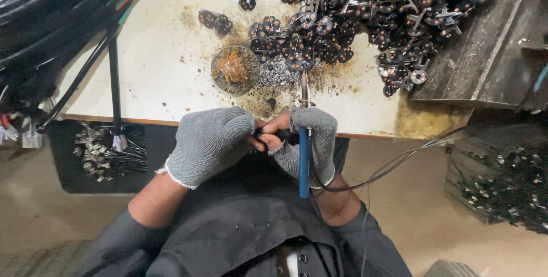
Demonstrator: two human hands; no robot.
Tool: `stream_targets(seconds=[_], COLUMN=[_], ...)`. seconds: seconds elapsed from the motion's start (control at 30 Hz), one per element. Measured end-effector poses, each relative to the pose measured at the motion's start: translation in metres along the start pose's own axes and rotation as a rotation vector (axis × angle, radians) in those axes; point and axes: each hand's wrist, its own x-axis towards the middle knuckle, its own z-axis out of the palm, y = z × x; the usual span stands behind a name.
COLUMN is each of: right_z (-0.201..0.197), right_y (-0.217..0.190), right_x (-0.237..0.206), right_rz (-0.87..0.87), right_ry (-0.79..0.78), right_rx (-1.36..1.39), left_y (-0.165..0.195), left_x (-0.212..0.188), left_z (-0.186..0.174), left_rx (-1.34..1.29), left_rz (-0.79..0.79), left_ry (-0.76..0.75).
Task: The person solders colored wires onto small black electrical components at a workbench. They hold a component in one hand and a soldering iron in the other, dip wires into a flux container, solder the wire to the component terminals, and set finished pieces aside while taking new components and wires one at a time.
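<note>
1. Holding a soldering iron [303, 157] by its blue handle, the right hand [311, 143] wears a grey knit fingerless glove; fingers clamped around the handle, metal tip pointing away from the body toward the worktop [165, 65].
2. Iron sits at the near edge of the worktop, handle over the person's lap, tip reaching a patch of silvery solder scraps [276, 73].
3. Left hand [208, 143], same grey glove, is curled just beside the right hand; bare fingertips [260, 140] pinched together on a small dark part [268, 134]. Part too hidden to identify.
4. Thin dark cord [394, 165] runs from the iron's rear end off to the right.
5. Round tin [234, 69] with brown paste stands just beyond the hands, touching the solder scraps.
6. Large heap of small dark round discs [365, 8] with copper spots covers the far right of the worktop; a few strays [216, 21] lie apart to the left.
7. Worktop surface pale, stained brown around the tin.
8. Bundle of black cables [51, 20] at far left; loose wire ends [105, 151] in a dark tray below the worktop edge.
</note>
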Motion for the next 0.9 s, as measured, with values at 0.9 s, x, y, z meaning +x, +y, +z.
stream_targets(seconds=[0.9], right_z=[0.013], right_y=[0.010], right_x=[-0.016], right_rz=[0.138], right_ry=[0.098], right_rx=[0.059], left_y=[-0.014], left_x=[-0.013], left_z=[0.027], left_rx=[-0.052], left_rz=[0.082], left_ry=[0.336])
